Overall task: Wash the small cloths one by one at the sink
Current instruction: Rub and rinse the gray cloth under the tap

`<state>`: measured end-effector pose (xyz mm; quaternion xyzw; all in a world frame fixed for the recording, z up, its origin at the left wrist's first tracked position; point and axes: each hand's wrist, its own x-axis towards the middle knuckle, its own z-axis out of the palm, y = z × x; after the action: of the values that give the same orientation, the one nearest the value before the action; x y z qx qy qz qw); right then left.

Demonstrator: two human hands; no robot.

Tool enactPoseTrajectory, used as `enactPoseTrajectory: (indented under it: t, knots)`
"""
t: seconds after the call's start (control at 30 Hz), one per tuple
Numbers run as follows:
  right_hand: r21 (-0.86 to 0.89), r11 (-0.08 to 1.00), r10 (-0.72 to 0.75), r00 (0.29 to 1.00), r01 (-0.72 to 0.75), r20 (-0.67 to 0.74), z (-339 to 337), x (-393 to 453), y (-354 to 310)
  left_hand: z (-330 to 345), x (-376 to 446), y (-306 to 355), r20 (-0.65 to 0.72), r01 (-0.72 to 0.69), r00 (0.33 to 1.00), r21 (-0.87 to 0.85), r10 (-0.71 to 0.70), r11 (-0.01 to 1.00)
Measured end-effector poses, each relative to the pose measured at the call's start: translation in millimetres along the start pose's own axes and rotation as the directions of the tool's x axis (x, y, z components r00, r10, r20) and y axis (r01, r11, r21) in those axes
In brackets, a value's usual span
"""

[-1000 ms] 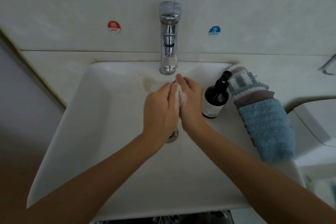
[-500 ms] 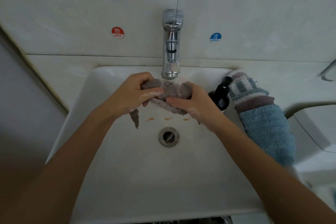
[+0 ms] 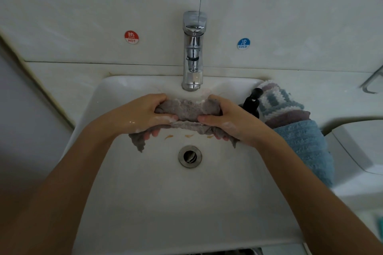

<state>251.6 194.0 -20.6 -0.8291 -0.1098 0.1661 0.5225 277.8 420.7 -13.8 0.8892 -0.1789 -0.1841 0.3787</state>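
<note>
The grey cloth [image 3: 187, 109] is bunched between both hands over the sink [image 3: 145, 203], just under the tap [image 3: 193, 51]. The left hand [image 3: 141, 114] and right hand [image 3: 230, 119] each curl their fingers round one end, thumbs on top. Suds seem to cling to it. Three more cloths [image 3: 298, 128] lie on the sink's right rim, beside a dark bottle [image 3: 251, 102].

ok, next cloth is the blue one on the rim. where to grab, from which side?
Take the blue cloth at its near end, which droops over the sink rim, coming from above and the basin side. The far end is tucked under the mauve cloth, beside the pump bottle.
</note>
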Motion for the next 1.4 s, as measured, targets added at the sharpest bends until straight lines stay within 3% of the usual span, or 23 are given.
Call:
enactPoseTrajectory:
  t: [0.1, 0.27, 0.4, 0.5, 0.63, 0.73, 0.8, 0.93, 1.07, 1.2, 1.4]
  knots:
    - [0.089, 0.996, 0.004, 0.999, -0.007, 0.04, -1.0, 0.3, 2.4, -3.4, -0.8, -1.8, -0.008, 0.024, 1.0, -0.034, -0.025, 0.999]
    - [0.007, 1.0, 0.02, 1.0, -0.02, -0.018, -8.6, -0.9, 4.2, -6.7, -4.5, -1.9, 0.022, 0.001, 1.0, -0.16, 0.003, 0.987]
    - [0.044, 0.998, -0.039, 0.998, 0.041, -0.04, -3.3, -5.4, -6.1, -3.6, -1.5, -2.3, -0.073, -0.015, 0.997, -0.257, -0.004, 0.966]
    - [-0.075, 0.997, -0.011, 1.0, 0.011, -0.002, 3.3, -3.0, -7.1, 0.4, 2.6, -3.6, -0.088, 0.026, 0.995, -0.223, -0.047, 0.975]
    - [-0.231, 0.973, 0.002, 0.997, -0.021, -0.081, 5.5, 4.5, 3.1, 0.6, 4.9, -2.8, -0.118, 0.042, 0.99, -0.237, -0.072, 0.971]
    - [-0.096, 0.992, 0.075, 0.99, -0.087, -0.122, 5.6, 6.3, 6.1, 0.8, 4.7, -1.8, -0.158, 0.038, 0.984, -0.25, -0.079, 0.968]
    - [-0.089, 0.987, 0.118, 0.984, -0.131, -0.137, 4.2, 6.9, 6.8, 2.7, 3.9, -0.7, -0.145, 0.053, 0.986, -0.16, -0.077, 0.986]
    - [-0.034, 0.991, 0.131, 0.991, -0.132, -0.032, -0.5, 3.6, 5.3, 6.0, 3.1, 0.3, -0.133, 0.006, 0.991, -0.005, -0.007, 1.0]
    - [0.098, 0.985, 0.135, 0.99, -0.139, 0.044, 4.5, 1.7, 3.7, 8.6, 4.0, 2.5, -0.145, -0.003, 0.989, -0.135, -0.017, 0.991]
    - [0.307, 0.942, 0.13, 0.991, -0.134, 0.033, 6.4, 3.1, 1.5, 10.1, 4.4, 5.2, -0.111, 0.005, 0.993, -0.262, -0.035, 0.965]
    - [0.296, 0.947, 0.156, 0.985, -0.128, -0.071, 10.8, 8.6, 9.3, 17.2, 5.0, 6.7, -0.183, -0.056, 0.983, -0.209, 0.017, 0.976]
